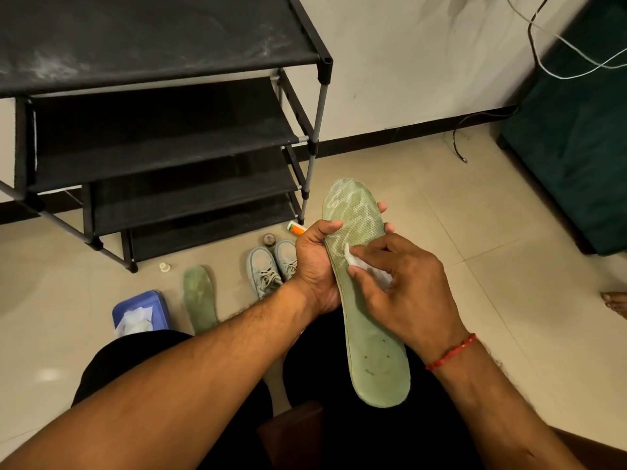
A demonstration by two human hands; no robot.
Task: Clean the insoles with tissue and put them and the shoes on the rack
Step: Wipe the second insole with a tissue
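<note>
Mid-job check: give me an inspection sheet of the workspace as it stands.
Surface: pale tiled floor.
Job's things: held insole with tissue on it; second insole, shoes, tissue box on floor; rack, top dusty.
Clutter: tube, jar, small bottle by rack.
Hands: left hand grips held insole; right hand pinches tissue.
Cables: cables hang down wall; one end on floor.
Surroundings: green furniture at right; bare foot at edge.
</note>
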